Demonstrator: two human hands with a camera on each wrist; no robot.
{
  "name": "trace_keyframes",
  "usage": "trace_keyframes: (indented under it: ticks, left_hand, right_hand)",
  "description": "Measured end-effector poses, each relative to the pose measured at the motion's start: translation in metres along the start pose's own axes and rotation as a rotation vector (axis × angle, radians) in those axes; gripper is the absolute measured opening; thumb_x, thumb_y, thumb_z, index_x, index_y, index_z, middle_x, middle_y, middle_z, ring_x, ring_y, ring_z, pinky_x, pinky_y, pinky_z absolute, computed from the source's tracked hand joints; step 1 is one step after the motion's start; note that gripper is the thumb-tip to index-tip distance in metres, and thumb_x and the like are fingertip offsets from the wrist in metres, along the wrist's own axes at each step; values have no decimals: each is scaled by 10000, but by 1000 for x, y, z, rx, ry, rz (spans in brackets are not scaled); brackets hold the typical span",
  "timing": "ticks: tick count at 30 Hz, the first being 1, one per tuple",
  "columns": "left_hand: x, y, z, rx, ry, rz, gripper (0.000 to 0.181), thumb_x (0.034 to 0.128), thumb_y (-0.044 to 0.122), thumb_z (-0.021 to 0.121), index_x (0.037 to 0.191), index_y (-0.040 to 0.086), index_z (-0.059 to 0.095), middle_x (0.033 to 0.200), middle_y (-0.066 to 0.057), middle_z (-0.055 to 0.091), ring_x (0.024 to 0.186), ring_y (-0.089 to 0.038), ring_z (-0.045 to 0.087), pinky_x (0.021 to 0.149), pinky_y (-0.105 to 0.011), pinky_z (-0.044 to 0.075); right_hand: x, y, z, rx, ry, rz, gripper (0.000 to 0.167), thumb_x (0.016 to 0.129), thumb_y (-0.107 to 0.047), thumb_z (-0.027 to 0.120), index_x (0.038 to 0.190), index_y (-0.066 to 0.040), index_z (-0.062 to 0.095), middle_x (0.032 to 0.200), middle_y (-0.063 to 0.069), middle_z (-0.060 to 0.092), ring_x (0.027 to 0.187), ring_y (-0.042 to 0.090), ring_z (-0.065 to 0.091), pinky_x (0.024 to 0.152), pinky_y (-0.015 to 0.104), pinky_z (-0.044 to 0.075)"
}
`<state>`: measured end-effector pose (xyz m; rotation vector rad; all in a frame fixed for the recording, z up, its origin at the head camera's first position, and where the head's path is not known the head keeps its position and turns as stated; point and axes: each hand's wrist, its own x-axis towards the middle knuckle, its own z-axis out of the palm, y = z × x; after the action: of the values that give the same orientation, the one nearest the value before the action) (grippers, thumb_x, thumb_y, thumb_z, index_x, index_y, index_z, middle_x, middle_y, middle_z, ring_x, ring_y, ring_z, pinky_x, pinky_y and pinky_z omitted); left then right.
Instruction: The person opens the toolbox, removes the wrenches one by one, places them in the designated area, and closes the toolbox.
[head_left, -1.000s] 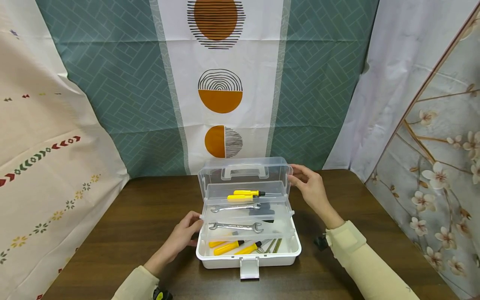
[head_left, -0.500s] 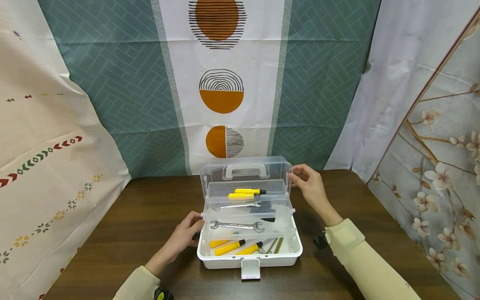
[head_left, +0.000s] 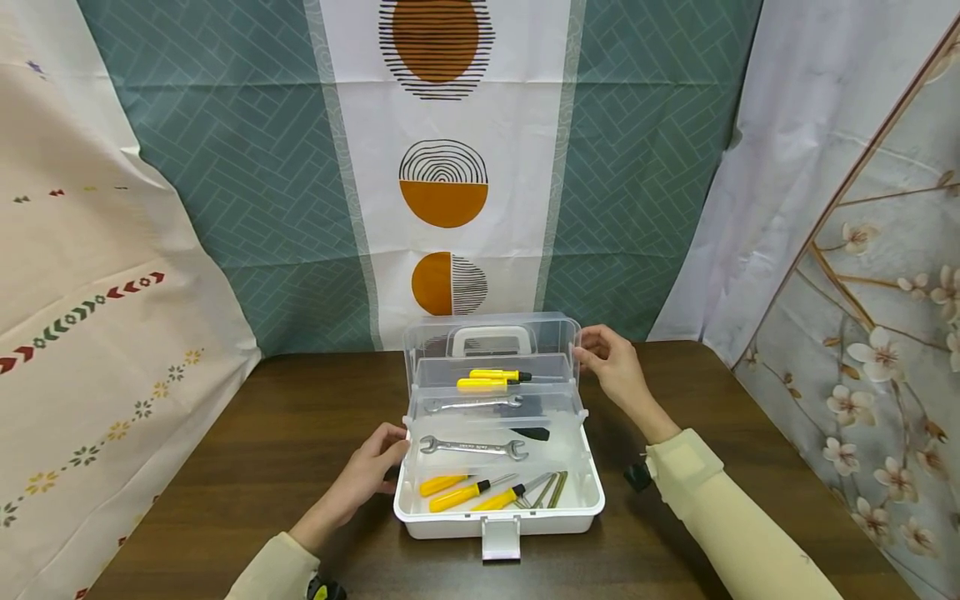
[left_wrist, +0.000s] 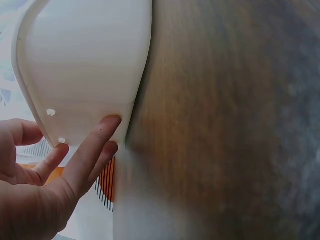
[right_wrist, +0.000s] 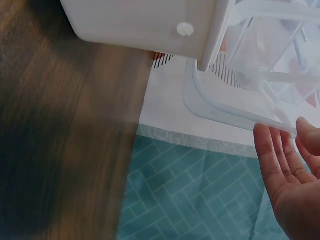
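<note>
A white toolbox (head_left: 536, 522) with a clear lid (head_left: 435, 337) stands on the table, its lid raised. At the lid's right edge, my right hand (head_left: 613, 367) pinches the clear plastic between thumb and fingers. My left hand (head_left: 367, 467) touches the box's left side, fingertips against the outer wall in the left wrist view. Yellow-handled screwdrivers (head_left: 459, 497) and brass-coloured rods (head_left: 557, 490) lie in the bottom. An open-ended wrench (head_left: 474, 448) lies behind them. Clear trays (head_left: 450, 417) further back hold another wrench (head_left: 474, 403) and two yellow-handled tools (head_left: 483, 384).
The white latch (head_left: 500, 537) hangs down at the toolbox's front. A dark brown wooden table (head_left: 300, 433) extends around the box. Patterned cloths (head_left: 637, 208) hang behind it and at both sides.
My right hand has moved slightly back and up with the lid. The clear trays have swung up and back, so the bottom tools show more plainly. My left hand stays at the box's side.
</note>
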<state>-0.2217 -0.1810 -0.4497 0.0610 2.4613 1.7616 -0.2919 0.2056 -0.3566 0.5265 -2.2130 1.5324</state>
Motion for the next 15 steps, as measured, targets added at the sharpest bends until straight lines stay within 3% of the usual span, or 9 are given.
trace_keyframes:
  ticks: [3, 10, 15]
  left_hand:
    - [0, 0, 0, -6, 4, -6, 241, 1063, 210, 575, 1255, 65, 568, 1280, -166, 625, 1082, -319, 661, 740, -495, 642]
    - [0, 0, 0, -3, -8, 3, 255, 1067, 217, 572, 1265, 58, 560, 1285, -170, 621, 1096, -329, 659, 735, -489, 643]
    - [-1, 2, -1, 5, -16, -2, 253, 1068, 209, 565, 1266, 54, 545, 1275, -176, 613, 1086, -341, 665, 735, -483, 644]
  right_hand:
    - [3, 5, 1, -23, -9, -2, 230, 921, 147, 681, 1133, 191, 602, 939, 345, 649, 689, 28, 606, 642, 149, 555]
    - [16, 46, 3, -29, -16, 18, 246, 941, 101, 691, 1172, 144, 619, 948, 312, 667, 695, 128, 640, 619, 162, 559]
    - [21, 52, 2, 5, -32, 54, 245, 953, 55, 702, 1179, 120, 631, 948, 278, 670, 721, 202, 667, 618, 210, 591]
